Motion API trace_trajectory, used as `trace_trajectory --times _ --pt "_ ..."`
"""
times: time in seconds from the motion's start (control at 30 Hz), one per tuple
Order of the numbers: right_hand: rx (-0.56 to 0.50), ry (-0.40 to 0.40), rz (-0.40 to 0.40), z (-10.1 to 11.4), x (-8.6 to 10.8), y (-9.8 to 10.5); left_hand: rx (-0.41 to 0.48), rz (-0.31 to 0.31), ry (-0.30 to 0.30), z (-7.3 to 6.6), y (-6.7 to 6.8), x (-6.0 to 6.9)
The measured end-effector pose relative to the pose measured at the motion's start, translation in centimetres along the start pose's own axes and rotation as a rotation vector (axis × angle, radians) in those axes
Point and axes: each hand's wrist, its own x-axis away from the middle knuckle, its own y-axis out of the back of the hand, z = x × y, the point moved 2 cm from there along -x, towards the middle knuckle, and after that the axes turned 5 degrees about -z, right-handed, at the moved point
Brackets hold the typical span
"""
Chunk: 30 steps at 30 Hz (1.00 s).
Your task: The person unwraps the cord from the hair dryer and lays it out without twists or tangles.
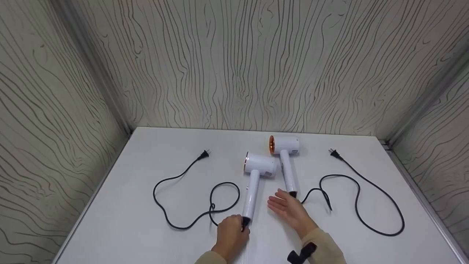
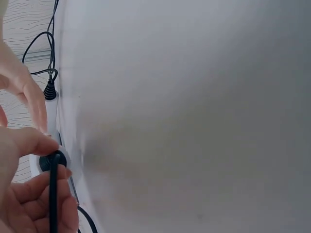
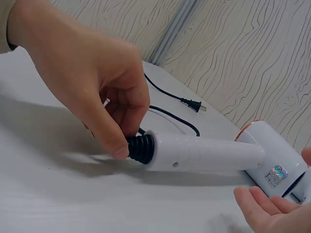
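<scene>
Two white hair dryers lie on the white table. My left hand [image 1: 231, 235] pinches the black ribbed cord sleeve [image 3: 141, 148] at the handle end of the nearer hair dryer [image 1: 251, 192]. In the left wrist view, thumb and fingers close round that black end, and its cord [image 2: 53, 199] runs down past the palm. My right hand [image 1: 289, 211] is held with fingers extended and nothing in it, beside the handle end of the farther hair dryer [image 1: 287, 168]. That dryer's orange-rimmed head points left, close behind the nearer one's head.
On the left, the nearer dryer's black cord [image 1: 161, 209] loops and ends in a plug [image 1: 203, 154]. Another black cord [image 1: 390, 200] curls across the right side to its plug [image 1: 335, 153]. Wood-grain panels [image 1: 234, 66] enclose the table [image 1: 121, 205] at the back and sides.
</scene>
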Motion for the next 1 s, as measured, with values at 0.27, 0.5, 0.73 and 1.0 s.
trace_trajectory --times 0.27,0.5,0.73,1.0 --pt "-0.148 -0.069 0.074 -0.7 1.9 2.5 0.029 0.011 0.077 -0.1 0.0 -1.0" --pt "-0.180 -0.086 0.109 -1.3 2.6 3.9 0.108 -0.008 0.133 -1.0 -0.2 -2.3" --pt "-0.227 -0.118 0.144 -1.9 3.2 4.5 0.173 -0.043 0.145 -1.2 -0.9 -2.7" --pt "-0.230 -0.127 0.196 -2.8 3.5 4.7 0.160 -0.169 0.149 -0.9 -0.9 -3.3"
